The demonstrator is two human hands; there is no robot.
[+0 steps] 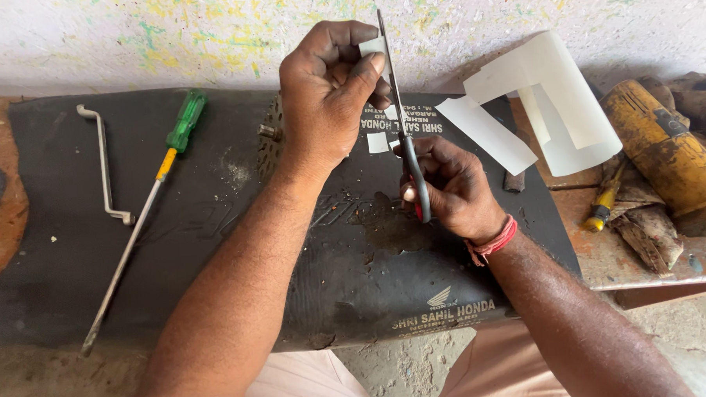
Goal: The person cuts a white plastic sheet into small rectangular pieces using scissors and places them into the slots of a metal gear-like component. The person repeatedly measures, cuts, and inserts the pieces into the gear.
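Note:
My left hand (330,90) is raised over a black rubber mat (213,227) and pinches a small white paper piece (372,46) between thumb and fingers. My right hand (454,187) grips the handles of a pair of scissors (401,118), whose blades point up and away and meet the paper piece. Two small white paper scraps (378,142) lie on the mat just below my left hand. A red thread band circles my right wrist.
A long screwdriver with a green and yellow handle (146,202) and a bent metal rod (105,164) lie on the mat's left. Curled white paper sheets (549,98) sit at the back right, beside a yellow power tool (668,152) and a small yellow-handled screwdriver (603,205).

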